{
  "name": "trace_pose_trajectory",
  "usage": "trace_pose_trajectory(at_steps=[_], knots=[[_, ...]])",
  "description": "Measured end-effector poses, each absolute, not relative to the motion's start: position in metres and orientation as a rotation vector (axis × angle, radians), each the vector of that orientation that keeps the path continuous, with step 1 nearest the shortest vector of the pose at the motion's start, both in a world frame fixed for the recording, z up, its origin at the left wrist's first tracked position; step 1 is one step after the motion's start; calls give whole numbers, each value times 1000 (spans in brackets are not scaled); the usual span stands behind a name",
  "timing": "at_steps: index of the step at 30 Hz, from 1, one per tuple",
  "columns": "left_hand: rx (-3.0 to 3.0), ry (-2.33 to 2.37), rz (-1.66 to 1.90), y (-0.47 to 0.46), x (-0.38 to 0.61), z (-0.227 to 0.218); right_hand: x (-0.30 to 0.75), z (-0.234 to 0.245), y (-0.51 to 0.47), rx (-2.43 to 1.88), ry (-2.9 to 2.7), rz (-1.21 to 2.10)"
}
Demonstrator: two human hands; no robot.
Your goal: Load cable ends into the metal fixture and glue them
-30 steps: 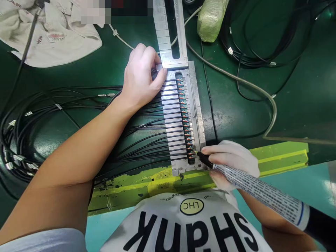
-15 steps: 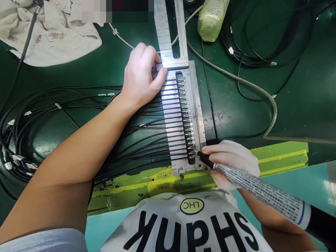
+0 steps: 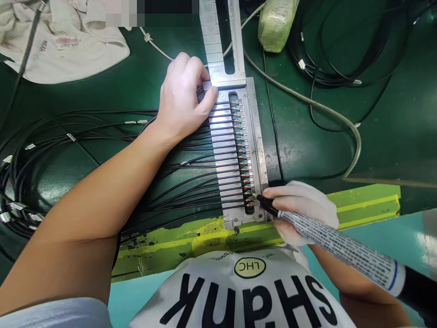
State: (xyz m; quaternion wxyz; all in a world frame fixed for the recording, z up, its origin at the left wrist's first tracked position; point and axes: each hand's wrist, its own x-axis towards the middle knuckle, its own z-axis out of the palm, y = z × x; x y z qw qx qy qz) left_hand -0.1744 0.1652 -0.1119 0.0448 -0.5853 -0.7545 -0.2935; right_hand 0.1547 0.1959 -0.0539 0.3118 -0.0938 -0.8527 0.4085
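My right hand [image 3: 302, 209], in a pale glove or finger covers, grips a marker pen [image 3: 337, 246] with a text-covered white barrel and a black front end. Its yellowish tip is at the lower end of a row of small wired connectors [image 3: 244, 157], and I cannot tell whether it touches them. These connectors lie along a slot in a metal fixture [image 3: 225, 164], each with a black cable [image 3: 191, 184] running off to the left. At the fixture's upper left corner, my left hand [image 3: 186, 93] is closed on the edge, thumb on top and the other fingertips hidden.
Coiled black cables [image 3: 20, 168] lie at the left, with another coil [image 3: 344, 82] at the upper right. A slotted metal arm [image 3: 213, 45] extends beyond the fixture. Nearby are a wrapped green bundle [image 3: 276, 25], a white cloth [image 3: 85, 50], and yellow-green tape [image 3: 368, 207] along the table edge.
The cable coil and cloth at the left appear slightly farther left in view. Both hands and the pen keep almost the same positions.
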Motion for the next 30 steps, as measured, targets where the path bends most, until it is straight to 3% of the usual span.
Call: trace_pose_trajectory(at_steps=[30], knots=[[-1765, -2339, -913, 165, -172, -111, 153, -57, 197, -239, -2220, 1066]])
